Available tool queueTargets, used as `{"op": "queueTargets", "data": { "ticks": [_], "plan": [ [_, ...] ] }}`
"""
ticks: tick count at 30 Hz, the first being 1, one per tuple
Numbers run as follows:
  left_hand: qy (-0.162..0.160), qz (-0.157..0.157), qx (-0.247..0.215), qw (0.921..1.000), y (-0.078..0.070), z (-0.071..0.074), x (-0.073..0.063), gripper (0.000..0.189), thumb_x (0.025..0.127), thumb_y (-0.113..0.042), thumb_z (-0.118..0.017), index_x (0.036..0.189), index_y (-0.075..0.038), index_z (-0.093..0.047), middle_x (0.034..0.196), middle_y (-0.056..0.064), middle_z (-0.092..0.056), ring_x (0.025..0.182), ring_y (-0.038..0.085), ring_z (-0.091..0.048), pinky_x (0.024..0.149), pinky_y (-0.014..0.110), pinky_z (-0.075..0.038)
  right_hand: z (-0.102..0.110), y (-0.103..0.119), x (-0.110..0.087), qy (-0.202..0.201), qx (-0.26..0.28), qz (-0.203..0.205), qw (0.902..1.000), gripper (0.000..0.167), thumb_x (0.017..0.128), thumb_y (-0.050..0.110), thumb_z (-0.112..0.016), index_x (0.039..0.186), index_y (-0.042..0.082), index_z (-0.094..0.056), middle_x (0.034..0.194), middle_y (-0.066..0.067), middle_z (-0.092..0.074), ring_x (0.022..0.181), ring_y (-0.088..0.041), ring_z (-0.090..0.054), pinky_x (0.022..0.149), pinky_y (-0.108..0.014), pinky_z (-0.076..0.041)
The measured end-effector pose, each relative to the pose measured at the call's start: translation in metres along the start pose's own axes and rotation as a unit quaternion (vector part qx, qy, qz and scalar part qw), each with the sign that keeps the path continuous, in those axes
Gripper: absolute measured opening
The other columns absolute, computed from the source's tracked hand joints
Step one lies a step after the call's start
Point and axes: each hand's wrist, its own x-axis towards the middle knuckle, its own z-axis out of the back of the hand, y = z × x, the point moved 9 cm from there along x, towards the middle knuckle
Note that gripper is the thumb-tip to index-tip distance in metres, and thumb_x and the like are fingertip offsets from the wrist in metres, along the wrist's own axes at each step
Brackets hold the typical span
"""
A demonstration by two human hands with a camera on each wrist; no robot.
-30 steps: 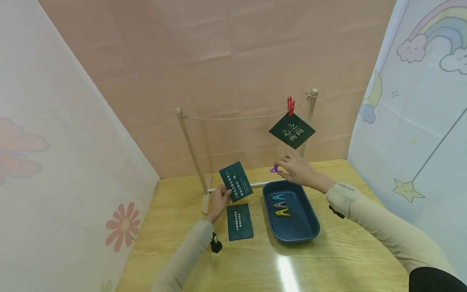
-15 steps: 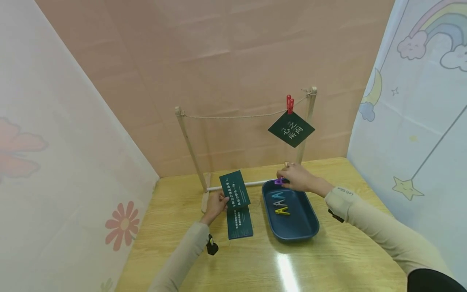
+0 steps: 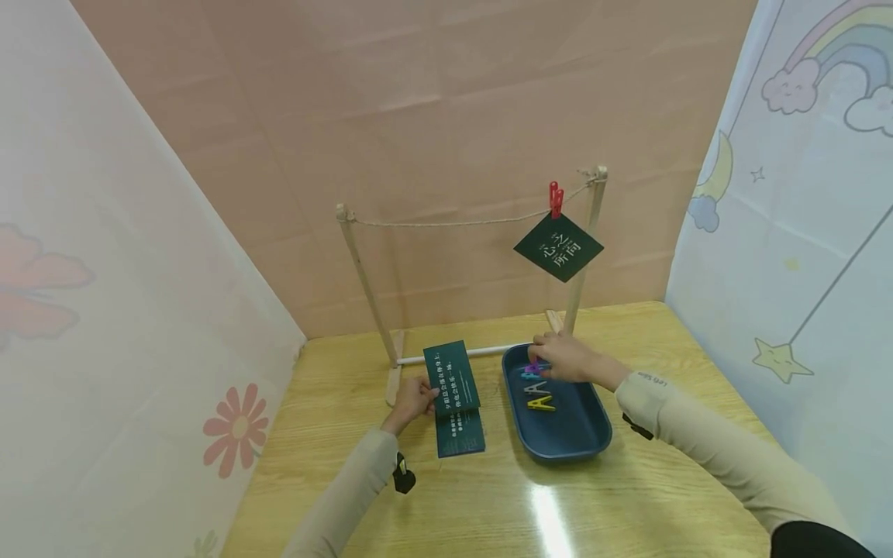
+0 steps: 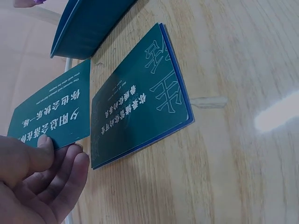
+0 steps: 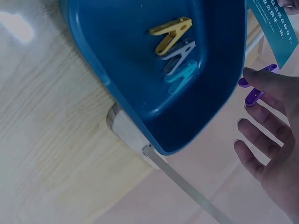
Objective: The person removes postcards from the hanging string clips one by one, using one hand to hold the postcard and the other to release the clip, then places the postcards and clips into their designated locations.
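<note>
My left hand [image 3: 413, 401] pinches a dark green card [image 3: 452, 376] with white writing by its left edge, thumb on the printed face. In the head view that card overlaps a stack of similar cards [image 4: 140, 102] lying on the table. A purple clothespin [image 5: 254, 95] is pinched between thumb and finger of my right hand [image 3: 567, 356], over the far end of the blue tray [image 3: 558, 457]. Inside the tray lie a yellow clothespin [image 5: 170, 33], a grey one and a teal one [image 5: 182, 77], side by side.
Behind the tray stands a wooden frame with a string [image 3: 446, 225] tied between two posts. A red clothespin [image 3: 556, 200] holds a green card [image 3: 560, 248] on the string near the right post. Patterned sheets enclose the table [image 3: 335, 480].
My right hand has come down with the purple clothespin, from beyond the tray's far edge to over the tray. The left hand has lowered its card closer to the stack.
</note>
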Motion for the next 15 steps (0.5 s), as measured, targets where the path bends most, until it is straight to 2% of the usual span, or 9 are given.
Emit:
{"op": "queueTargets", "data": {
  "ticks": [3, 6, 11, 15],
  "plan": [
    [0.012, 0.004, 0.007, 0.9999, 0.001, -0.002, -0.002, 0.011, 0.098, 0.003, -0.057, 0.095, 0.013, -0.055, 0.076, 0.028, -0.065, 0.072, 0.046, -0.068, 0.064, 0.049, -0.061, -0.006, 0.002, -0.001, 0.007, 0.003, 0.0, 1.0, 0.025, 0.076, 0.02, -0.087, 0.09, 0.014, -0.067, 0.086, 0.001, -0.056, 0.082, -0.025, -0.058, 0.07, -0.048, -0.05],
    [0.023, 0.022, 0.016, 0.9994, 0.004, -0.003, -0.004, 0.011, 0.098, 0.003, -0.058, 0.096, 0.014, -0.056, 0.076, 0.027, -0.066, 0.07, 0.042, -0.069, 0.064, 0.046, -0.061, -0.012, 0.002, -0.004, 0.011, 0.002, -0.002, 0.9999, 0.025, 0.075, 0.019, -0.087, 0.089, 0.015, -0.067, 0.085, 0.001, -0.058, 0.083, -0.025, -0.06, 0.072, -0.049, -0.052],
    [0.036, 0.041, 0.021, 0.9983, 0.008, -0.005, -0.009, 0.012, 0.097, 0.001, -0.06, 0.094, 0.013, -0.058, 0.075, 0.027, -0.067, 0.064, 0.035, -0.069, 0.064, 0.045, -0.061, -0.022, 0.005, -0.009, 0.026, 0.024, -0.009, 0.9993, 0.024, 0.077, 0.021, -0.086, 0.09, 0.016, -0.067, 0.085, 0.002, -0.058, 0.08, -0.021, -0.058, 0.067, -0.042, -0.05],
    [0.048, 0.049, 0.021, 0.9974, 0.012, -0.008, -0.01, 0.012, 0.096, 0.001, -0.062, 0.091, 0.012, -0.059, 0.07, 0.023, -0.066, 0.059, 0.029, -0.068, 0.063, 0.044, -0.062, -0.026, 0.006, -0.014, 0.036, 0.051, -0.014, 0.998, 0.023, 0.079, 0.02, -0.085, 0.093, 0.014, -0.067, 0.086, 0.0, -0.059, 0.079, -0.019, -0.056, 0.066, -0.04, -0.047]
  ]
}}
